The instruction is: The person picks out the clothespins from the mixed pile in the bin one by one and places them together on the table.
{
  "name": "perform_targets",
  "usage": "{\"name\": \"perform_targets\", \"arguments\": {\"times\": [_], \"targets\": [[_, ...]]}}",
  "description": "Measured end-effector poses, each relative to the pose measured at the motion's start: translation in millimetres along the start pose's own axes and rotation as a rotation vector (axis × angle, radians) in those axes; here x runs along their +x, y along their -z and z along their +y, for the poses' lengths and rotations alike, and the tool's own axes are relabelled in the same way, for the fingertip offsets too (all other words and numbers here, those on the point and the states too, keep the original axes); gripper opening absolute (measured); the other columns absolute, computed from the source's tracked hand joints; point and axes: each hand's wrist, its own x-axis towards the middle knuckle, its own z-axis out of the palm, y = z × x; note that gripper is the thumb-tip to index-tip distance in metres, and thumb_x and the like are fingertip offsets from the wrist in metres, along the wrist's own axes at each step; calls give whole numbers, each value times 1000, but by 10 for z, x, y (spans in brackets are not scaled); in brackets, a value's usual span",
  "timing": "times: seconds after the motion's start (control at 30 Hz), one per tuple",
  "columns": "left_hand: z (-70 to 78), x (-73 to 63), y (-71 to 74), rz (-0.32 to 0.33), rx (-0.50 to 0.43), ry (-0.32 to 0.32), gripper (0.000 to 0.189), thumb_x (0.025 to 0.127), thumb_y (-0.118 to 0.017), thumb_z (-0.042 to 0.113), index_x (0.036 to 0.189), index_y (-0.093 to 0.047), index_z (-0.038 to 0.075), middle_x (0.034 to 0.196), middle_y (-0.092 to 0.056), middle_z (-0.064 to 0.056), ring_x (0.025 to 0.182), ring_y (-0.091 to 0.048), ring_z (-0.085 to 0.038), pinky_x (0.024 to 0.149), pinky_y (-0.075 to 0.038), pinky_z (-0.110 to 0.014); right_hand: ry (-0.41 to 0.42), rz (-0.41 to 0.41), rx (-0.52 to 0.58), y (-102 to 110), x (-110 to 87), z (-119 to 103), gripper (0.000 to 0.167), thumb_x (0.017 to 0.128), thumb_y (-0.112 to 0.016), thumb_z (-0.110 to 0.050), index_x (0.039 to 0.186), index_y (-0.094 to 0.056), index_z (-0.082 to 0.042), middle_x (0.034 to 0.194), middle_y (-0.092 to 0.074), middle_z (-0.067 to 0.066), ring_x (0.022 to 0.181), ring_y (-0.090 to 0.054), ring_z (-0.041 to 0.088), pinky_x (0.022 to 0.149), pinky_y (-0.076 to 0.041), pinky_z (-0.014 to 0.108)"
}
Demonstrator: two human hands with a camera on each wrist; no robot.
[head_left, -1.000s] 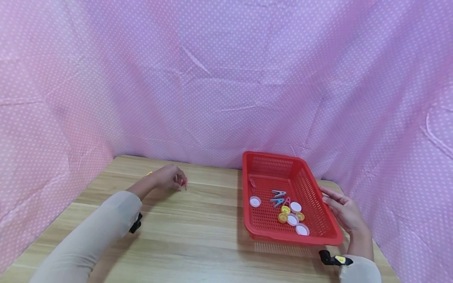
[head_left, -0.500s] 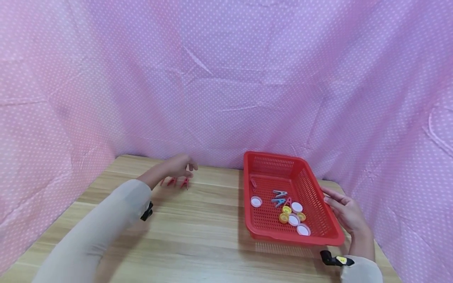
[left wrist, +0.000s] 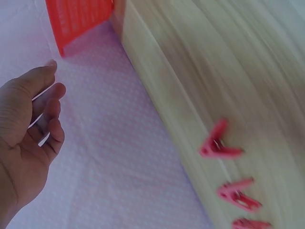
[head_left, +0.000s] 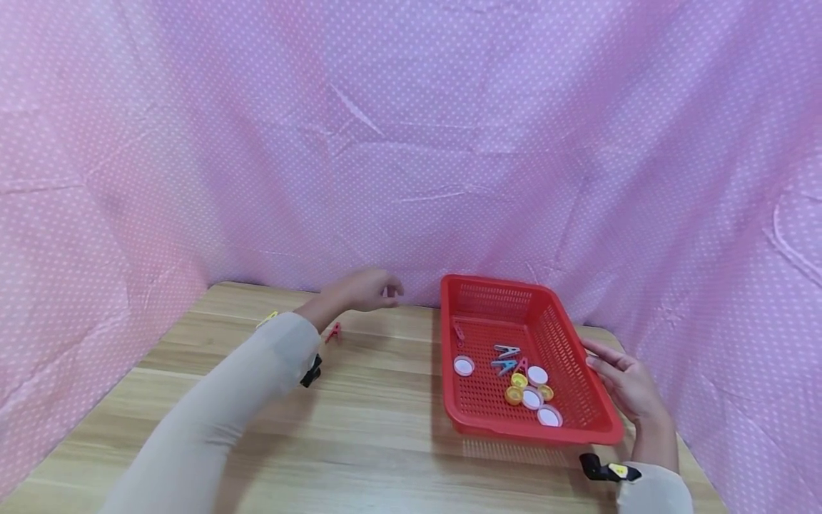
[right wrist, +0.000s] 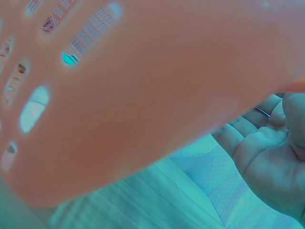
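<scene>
My left hand (head_left: 367, 290) is over the back edge of the table, left of the basket. In the left wrist view the same hand (left wrist: 31, 119) has loosely bent fingers with nothing visible between them. Behind it on the table lie red clothespins; one red clothespin (head_left: 334, 332) shows beside the left forearm, and three show in the left wrist view, the nearest red clothespin (left wrist: 220, 141) lying spread. My right hand (head_left: 632, 385) holds the red plastic basket (head_left: 447, 400) by its right rim, thumb on the rim. The basket's wall (right wrist: 157, 95) fills much of the right wrist view.
Inside the basket lie a grey clothespin (head_left: 506, 351), a blue clothespin (head_left: 504, 366), pink ones, several white discs like the left white disc (head_left: 464, 366), and yellow caps such as the lower yellow cap (head_left: 514, 395). A yellow clothespin (head_left: 267, 318) lies at the table's (head_left: 359, 428) left back. A pink dotted curtain (head_left: 411, 143) surrounds it.
My left hand has moved right from the red clothespins toward the basket, uncovering clothespins on the table. The right hand and basket stay in place.
</scene>
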Motion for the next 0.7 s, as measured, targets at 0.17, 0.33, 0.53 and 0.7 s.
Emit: {"name": "perform_targets", "arguments": {"times": [0.17, 0.33, 0.53, 0.7], "targets": [[214, 237, -43, 37, -6, -79, 18, 99, -69, 23, 108, -76, 8, 93, -74, 0, 83, -67, -11, 78, -55, -28, 0, -1, 7, 6, 5, -9, 42, 104, -58, -8, 146, -57, -10, 113, -75, -4, 95, -75, 18, 77, -61, 36], [481, 458, -114, 32, 1, -119, 16, 99, -69, 23, 102, -75, 9, 91, -72, -1, 81, -65, -12, 76, -55, -28, 7, -3, 7, 0, 7, -13, 41, 104, -58, -7, 145, -58, -10, 114, -75, -6, 96, -75, 17, 78, -60, 35], [732, 708, -293, 40, 90, -161, 34, 101, -66, 30, 124, -71, 6, 117, -71, -7, 107, -64, -19, 95, -51, -33, 17, -3, 24, -20, 4, -14, 40, 104, -58, -5, 143, -60, -8, 115, -75, -5, 97, -75, 16, 79, -60, 33], [926, 867, -481, 33, 177, -171, 39, 101, -65, 38, 129, -70, 11, 127, -69, -2, 119, -59, -21, 104, -46, -37, 33, -8, 75, -32, 12, 5, 38, 103, -58, 0, 139, -64, -7, 116, -74, -3, 99, -74, 15, 80, -60, 31]]}}
